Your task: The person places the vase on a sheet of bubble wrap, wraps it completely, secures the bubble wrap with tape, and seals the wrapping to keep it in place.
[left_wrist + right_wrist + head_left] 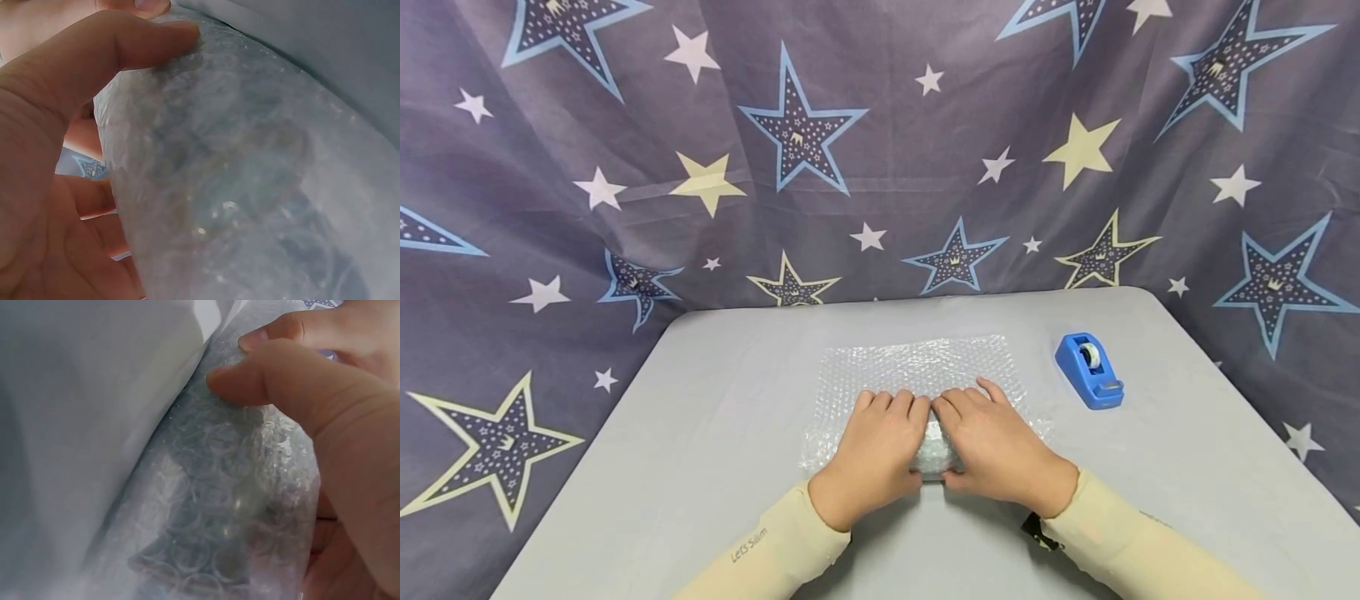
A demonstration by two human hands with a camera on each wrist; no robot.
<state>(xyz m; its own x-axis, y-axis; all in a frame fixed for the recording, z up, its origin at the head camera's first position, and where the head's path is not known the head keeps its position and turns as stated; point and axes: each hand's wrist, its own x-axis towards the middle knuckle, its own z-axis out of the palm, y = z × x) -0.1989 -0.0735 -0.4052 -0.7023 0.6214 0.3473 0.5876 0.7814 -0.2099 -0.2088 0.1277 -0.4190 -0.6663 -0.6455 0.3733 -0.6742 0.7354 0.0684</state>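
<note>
A clear bubble wrap sheet (917,364) lies flat on the table, its near end rolled into a bundle (934,454). My left hand (878,442) grips the left part of this roll, fingers over the far side and thumb on the near side. On the right part, my right hand (992,446) holds it the same way, its fingertips close to those of the left. Something pale greenish shows dimly through the layers of the bundle (244,194) in the left wrist view; its kind cannot be made out. Bubbles cover the roll (212,487) in the right wrist view.
A blue tape dispenser (1090,372) with a roll of tape stands to the right of the sheet. The grey table (722,400) reaches back to a dark curtain (880,167) printed with stars.
</note>
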